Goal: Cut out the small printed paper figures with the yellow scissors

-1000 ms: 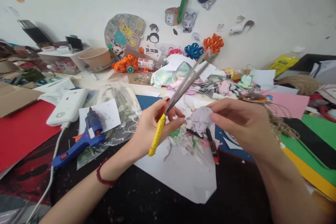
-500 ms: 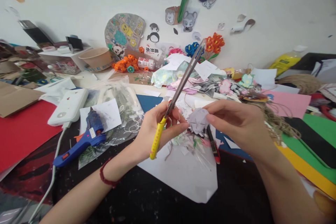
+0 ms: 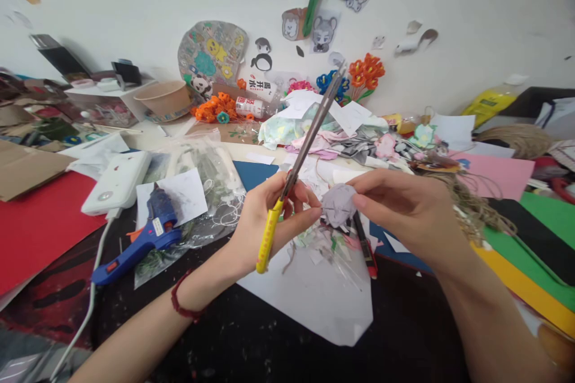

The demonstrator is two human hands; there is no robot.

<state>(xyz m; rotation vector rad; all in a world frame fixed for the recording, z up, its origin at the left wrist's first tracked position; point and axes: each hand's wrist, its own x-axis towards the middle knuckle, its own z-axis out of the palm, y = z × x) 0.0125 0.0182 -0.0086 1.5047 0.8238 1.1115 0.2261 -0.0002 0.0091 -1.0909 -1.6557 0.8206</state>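
My left hand (image 3: 260, 224) is closed around a long, slim metal tool with a yellow handle (image 3: 268, 239); its narrow tip points up and away to the right. Which kind of tool it is I cannot tell. Left thumb and fingertips reach to the near edge of a small, rounded, pale grey crumpled-looking piece (image 3: 339, 206). My right hand (image 3: 404, 209) pinches that piece from the other side between thumb and fingers. Beneath both hands lies a white paper sheet (image 3: 314, 299) with scraps on it. Beside the grey piece is a black and red cutter-like tool (image 3: 366, 245).
To the left lie a blue glue gun (image 3: 139, 254), a white power strip (image 3: 117, 182) and a clear plastic bag (image 3: 193, 161). A black phone (image 3: 534, 239) rests on coloured sheets at right. Behind are a fabric pile (image 3: 323, 131) and orange flowers (image 3: 366, 72).
The grey piece has turned slightly between my fingers. The metal tool's tip has shifted a little to the left. Both hands keep nearly the same place.
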